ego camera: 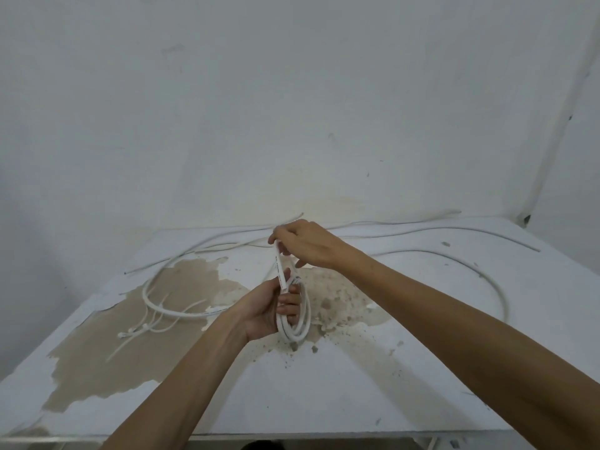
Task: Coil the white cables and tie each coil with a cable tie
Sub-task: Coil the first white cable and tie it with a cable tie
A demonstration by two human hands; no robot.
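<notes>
My left hand [269,311] grips a small coil of white cable [300,324] held upright just above the table, fingers curled through its loops. My right hand [303,243] is above and behind it, pinching the cable's free end [278,261], which runs straight down to the coil. Several white cable ties [143,329] lie loose on the table to the left. More white cable [162,306] curves on the table at the left, and long strands [422,237] trail across the back and right.
The white table [357,384] has worn patches where brown shows through the paint, with small bits of debris near the coil. A white wall rises directly behind the table. The table's front edge runs along the bottom of the view.
</notes>
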